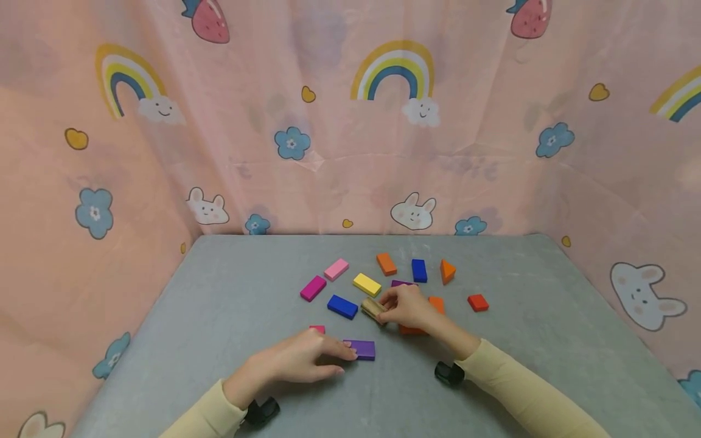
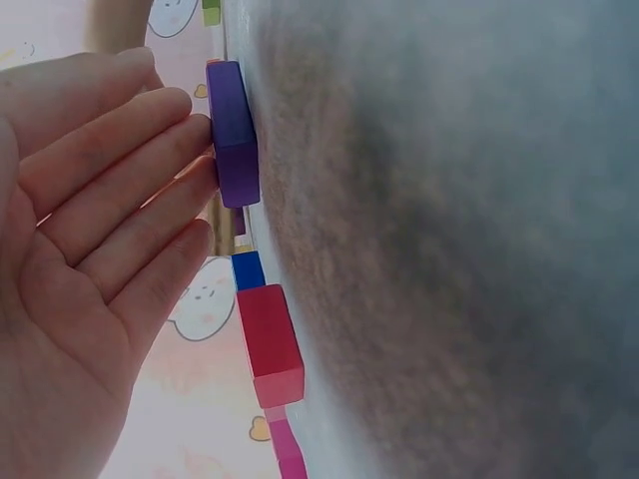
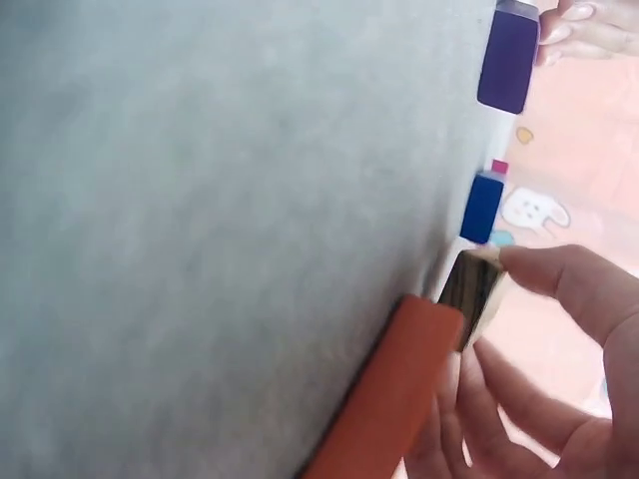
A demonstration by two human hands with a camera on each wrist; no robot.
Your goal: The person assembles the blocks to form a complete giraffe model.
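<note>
The left hand was unfolded, its fingers straight, and it gripped nothing; its fingertips touched the near end of the purple block. That block lay flat on the table, at those fingertips, on the side toward the right hand. The right hand was drawn nearly closed, pinching the wooden block between thumb and fingers. The wooden block sat at the right hand's fingertips, on its left, farther out than the purple block; whether it touched the table could not be told.

Just beyond the left hand, partly hidden by it, lay the crimson block. The blue block was between the hands, just left of the wooden block. Farther out, beyond the left hand, lay the magenta block and the pink block. The yellow block was just beyond the wooden one.

The plum block showed from behind the right hand, with the orange block and second blue block farther out. The orange slab lay partly covered by the right wrist, the orange piece just right of that hand. Farther to its right were the orange triangle and red block.
</note>
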